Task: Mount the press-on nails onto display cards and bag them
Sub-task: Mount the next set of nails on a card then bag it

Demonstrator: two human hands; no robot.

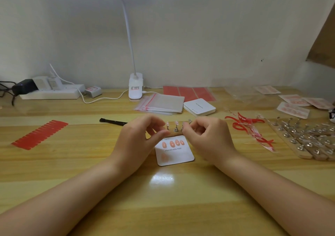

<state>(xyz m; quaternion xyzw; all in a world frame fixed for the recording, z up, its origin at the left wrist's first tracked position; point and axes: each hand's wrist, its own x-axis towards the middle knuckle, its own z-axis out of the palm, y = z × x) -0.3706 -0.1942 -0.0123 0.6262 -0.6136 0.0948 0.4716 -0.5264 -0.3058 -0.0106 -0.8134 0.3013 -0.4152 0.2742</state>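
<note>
The display card [175,151] lies on the counter [163,199], four nails in its top row. Both hands, left hand [139,136] and right hand [208,136], hover with curled fingers at the nail stand [176,127]; whether either pinches a nail I cannot tell. Lift each nail gently and press it down in line.

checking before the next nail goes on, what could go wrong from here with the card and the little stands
1. The display card lies loose on the table, between both wrists; a nudge from the left hand or right hand could shift it and skew the nails.
2. The nail stands sit right at the fingertips, so they might tip.
3. Red backing scraps nearby could catch a sleeve-less forearm.
</note>
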